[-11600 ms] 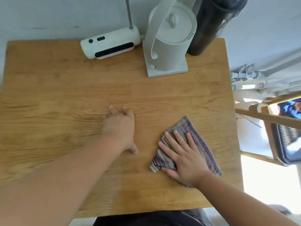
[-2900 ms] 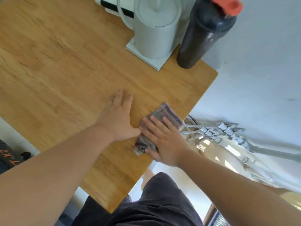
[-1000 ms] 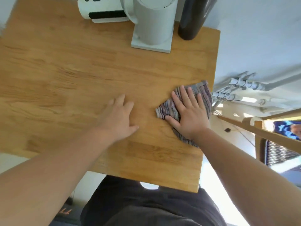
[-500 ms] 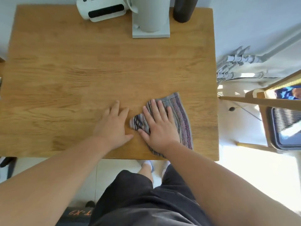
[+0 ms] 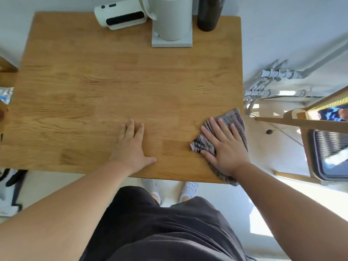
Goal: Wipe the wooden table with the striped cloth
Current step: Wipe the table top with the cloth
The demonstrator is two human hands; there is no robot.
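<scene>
Top edge is cutting off the kettle (image 5: 172, 17) and dark bottle (image 5: 208, 14) — lids out of frame; right hand (image 5: 227, 151) is covering the middle of the striped cloth (image 5: 233, 117).

one head cam, wide-angle, aimed steeply down over wooden table (image 5: 113, 81) from near edge, prob. standing
</scene>
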